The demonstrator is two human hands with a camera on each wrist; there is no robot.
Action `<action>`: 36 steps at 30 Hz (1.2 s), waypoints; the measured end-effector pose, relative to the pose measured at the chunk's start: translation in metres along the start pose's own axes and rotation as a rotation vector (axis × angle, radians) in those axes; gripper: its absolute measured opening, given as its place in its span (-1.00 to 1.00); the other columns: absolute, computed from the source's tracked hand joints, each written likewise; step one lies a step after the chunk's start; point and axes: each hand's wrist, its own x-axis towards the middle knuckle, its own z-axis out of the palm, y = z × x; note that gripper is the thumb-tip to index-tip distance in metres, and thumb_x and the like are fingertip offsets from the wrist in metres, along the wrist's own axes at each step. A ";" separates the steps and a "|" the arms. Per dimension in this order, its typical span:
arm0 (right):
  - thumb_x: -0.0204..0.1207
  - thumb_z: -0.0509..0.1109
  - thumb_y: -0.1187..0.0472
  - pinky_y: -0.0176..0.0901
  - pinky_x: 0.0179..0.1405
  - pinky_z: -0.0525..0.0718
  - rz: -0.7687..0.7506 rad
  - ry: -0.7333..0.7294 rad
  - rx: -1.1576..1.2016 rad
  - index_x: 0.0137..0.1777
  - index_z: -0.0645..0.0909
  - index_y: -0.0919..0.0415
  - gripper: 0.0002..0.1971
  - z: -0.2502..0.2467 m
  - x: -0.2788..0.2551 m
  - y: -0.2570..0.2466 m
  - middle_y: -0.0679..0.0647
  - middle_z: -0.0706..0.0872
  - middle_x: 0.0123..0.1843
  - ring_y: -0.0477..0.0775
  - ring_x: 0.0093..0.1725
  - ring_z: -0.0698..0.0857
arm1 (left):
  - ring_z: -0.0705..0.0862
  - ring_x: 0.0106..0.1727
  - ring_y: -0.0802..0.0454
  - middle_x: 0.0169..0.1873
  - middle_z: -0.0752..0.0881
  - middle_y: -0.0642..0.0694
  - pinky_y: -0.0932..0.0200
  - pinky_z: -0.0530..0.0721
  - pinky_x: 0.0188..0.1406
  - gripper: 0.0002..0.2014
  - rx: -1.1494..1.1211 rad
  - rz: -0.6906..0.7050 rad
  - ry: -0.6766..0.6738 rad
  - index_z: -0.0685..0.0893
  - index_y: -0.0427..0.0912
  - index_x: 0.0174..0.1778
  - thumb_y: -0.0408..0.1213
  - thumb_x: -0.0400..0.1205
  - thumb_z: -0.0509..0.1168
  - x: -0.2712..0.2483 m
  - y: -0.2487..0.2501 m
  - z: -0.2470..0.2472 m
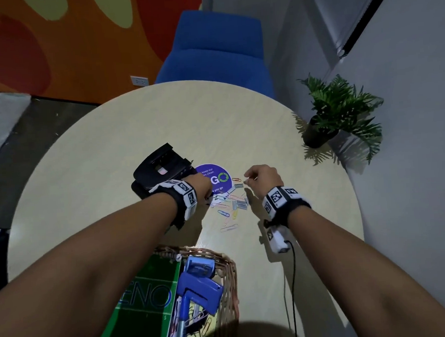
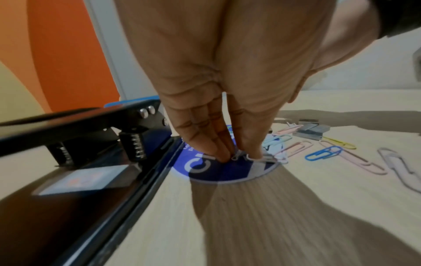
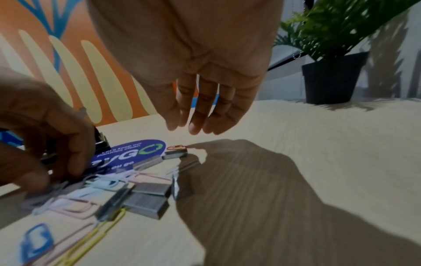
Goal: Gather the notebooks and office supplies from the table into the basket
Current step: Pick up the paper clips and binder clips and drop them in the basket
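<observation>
Loose coloured paper clips (image 1: 227, 219) and grey staple blocks (image 1: 240, 203) lie mid-table beside a round blue sticker (image 1: 218, 179). My left hand (image 1: 208, 192) reaches down onto the sticker (image 2: 216, 172), and its fingertips pinch a pale paper clip (image 2: 237, 154) there. My right hand (image 1: 248, 178) hovers just above the staple blocks (image 3: 148, 203) with relaxed fingers (image 3: 196, 124), holding nothing. A black hole punch (image 1: 159, 169) stands left of the left hand. The wicker basket (image 1: 221, 257) sits at the near edge, holding a green notebook (image 1: 145, 295) and a blue stapler (image 1: 200, 287).
A potted plant (image 1: 340, 114) stands at the table's right edge by the white wall. A blue chair (image 1: 217, 51) is behind the table's far side. A black cable (image 1: 292, 281) trails from my right wrist over the near table.
</observation>
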 end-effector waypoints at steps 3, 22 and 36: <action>0.44 0.41 0.20 -0.10 -0.02 0.71 -0.007 -0.042 -0.037 -0.08 0.73 0.00 -0.88 0.011 0.014 -0.008 0.06 0.81 0.00 0.17 -0.03 0.75 | 0.67 -0.06 -0.22 -0.11 0.70 -0.24 0.10 0.57 -0.19 -0.83 0.046 -0.002 -0.022 0.70 -0.22 -0.06 -0.20 0.63 0.26 0.010 0.004 0.000; 0.51 0.30 0.24 0.05 -0.05 0.75 -0.097 0.030 0.009 -0.24 0.64 0.25 -0.84 0.022 0.015 -0.017 0.18 0.80 -0.12 0.26 -0.09 0.77 | 0.76 -0.08 -0.07 -0.18 0.81 -0.08 0.12 0.68 -0.06 -0.93 -0.380 0.000 0.160 0.81 -0.12 -0.19 -0.24 0.46 0.47 -0.044 -0.010 -0.027; 0.51 0.41 0.38 -0.20 -0.20 0.71 -0.322 -0.308 0.225 -0.04 0.76 0.22 -0.87 0.000 -0.166 -0.016 0.03 0.74 -0.29 -0.05 -0.34 0.68 | 0.69 -0.23 0.17 -0.27 0.77 0.10 0.34 0.58 -0.19 -0.88 -0.521 0.324 -0.017 0.81 -0.06 -0.15 -0.12 0.55 0.42 -0.190 -0.003 0.068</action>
